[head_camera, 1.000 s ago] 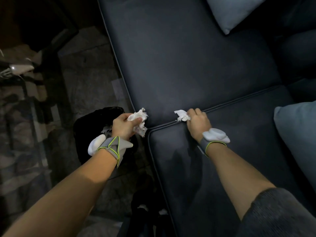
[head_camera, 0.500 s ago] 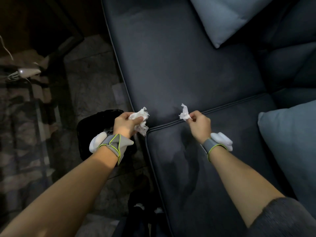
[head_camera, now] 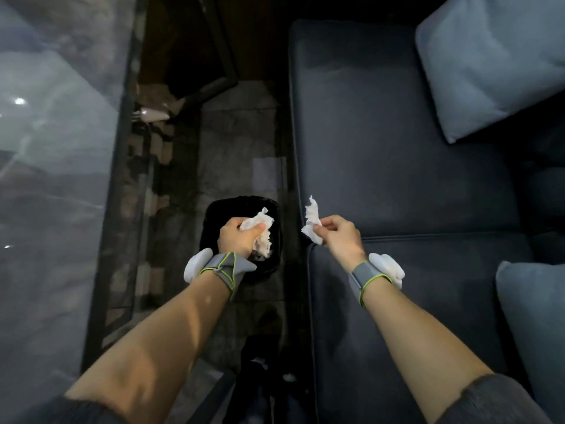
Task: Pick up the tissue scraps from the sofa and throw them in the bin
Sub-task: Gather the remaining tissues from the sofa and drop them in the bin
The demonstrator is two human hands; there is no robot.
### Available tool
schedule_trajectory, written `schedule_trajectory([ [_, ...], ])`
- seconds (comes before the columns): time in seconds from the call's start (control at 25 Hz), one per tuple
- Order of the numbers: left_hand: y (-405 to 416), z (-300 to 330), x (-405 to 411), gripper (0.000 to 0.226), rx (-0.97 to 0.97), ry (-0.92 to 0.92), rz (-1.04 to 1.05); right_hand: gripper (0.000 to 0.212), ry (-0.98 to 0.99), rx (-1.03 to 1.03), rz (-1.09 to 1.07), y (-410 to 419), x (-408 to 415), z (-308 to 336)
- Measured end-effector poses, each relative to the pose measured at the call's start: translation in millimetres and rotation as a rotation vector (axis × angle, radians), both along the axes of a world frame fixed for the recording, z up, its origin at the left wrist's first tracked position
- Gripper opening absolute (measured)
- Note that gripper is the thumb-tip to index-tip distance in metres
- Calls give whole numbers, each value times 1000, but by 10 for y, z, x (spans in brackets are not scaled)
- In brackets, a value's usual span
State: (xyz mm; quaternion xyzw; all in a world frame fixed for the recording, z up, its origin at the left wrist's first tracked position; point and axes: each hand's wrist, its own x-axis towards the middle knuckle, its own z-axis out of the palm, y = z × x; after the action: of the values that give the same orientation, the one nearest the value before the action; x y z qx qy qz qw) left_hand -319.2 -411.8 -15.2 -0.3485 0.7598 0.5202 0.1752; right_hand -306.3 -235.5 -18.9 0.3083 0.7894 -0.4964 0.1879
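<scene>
1. The sofa (head_camera: 382, 154) is dark blue and fills the right half of the view; a seam runs across it between two seat cushions near the right hand.
2. A pale blue pillow (head_camera: 489, 62) lies at the sofa's far right, and a second pillow (head_camera: 535, 325) lies at the near right edge.
3. The bin (head_camera: 214, 212) is black and stands on the stone floor (head_camera: 232, 142), just beside the sofa's left edge.
4. A glass counter (head_camera: 55, 179) with a dark frame takes up the left side, well apart from the bin; a small white object on the floor beyond it is too blurred to identify.
5. The left hand (head_camera: 237, 237) is clenched around a wad (head_camera: 260, 228) of crumpled white tissue, with loose ends spilling out toward the thumb side.
6. That hand and its wad sit directly over the bin's opening; whether they touch the rim cannot be told.
7. The right hand (head_camera: 339, 237) pinches one scrap (head_camera: 312, 221) between thumb and fingertips, the other fingers curled in.
8. The scrap stands up from the pinch, over the sofa's left edge and clear of the cushion.
9. Both forearms reach forward, nearly parallel, each with a grey wristband carrying a white pod.
10. The gap between bin and sofa edge, between the two hands, is open floor.
</scene>
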Motion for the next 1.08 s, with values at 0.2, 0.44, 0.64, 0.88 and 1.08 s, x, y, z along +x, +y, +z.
schedule_trajectory([
  [0.2, -556, -79, 74, 39, -38, -24, 151, 22, -18, -19, 178, -645, -233, -62],
  [0.44, -788, -288, 17, 45, -29, -50, 270, 22, -71, -1, 299, -1015, -398, -235],
  [0.64, -898, -493, -162, 60, -75, -92, 244, 32, -103, -7, 335, -1187, -535, -339],
  [0.88, -1034, -619, -150, 62, -28, -192, 161, 38, -176, 26, 400, -1205, -509, -431],
  [1.08, -1063, -601, -123, 55, -24, -189, 45, 38, -221, 44, 447, -1134, -452, -453],
])
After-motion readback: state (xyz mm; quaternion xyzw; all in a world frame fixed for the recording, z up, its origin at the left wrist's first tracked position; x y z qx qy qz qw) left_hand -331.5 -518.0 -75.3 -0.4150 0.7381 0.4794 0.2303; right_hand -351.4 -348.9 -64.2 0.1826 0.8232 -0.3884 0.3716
